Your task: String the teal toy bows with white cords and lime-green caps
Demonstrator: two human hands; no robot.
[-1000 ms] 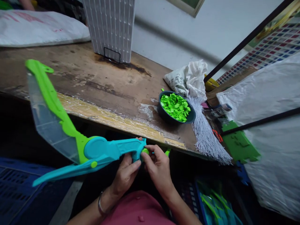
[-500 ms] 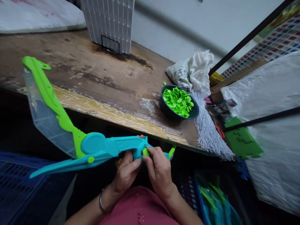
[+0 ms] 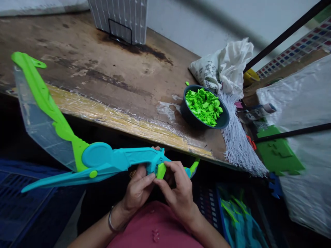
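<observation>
Though it's partly hidden, the left hand [image 3: 138, 189] clasps a turquoise frame [image 3: 138, 156], the right hand [image 3: 178, 187] a green piece [image 3: 161, 171]

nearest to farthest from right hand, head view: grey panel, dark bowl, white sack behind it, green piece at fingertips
1. Green piece, touching the right hand
2. Dark bowl, ahead, right
3. White sack, behind bowl
4. Grey panel, back left

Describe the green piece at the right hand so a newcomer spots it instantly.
Start at the brown workbench: in front of it, the left hand holds a long turquoise-and-green assembly. Against that, touched by the right hand, is the small lime-green piece. It's the only bright-green thing between the two hands; pieces of similar green are heaped in the dark bowl.
</observation>
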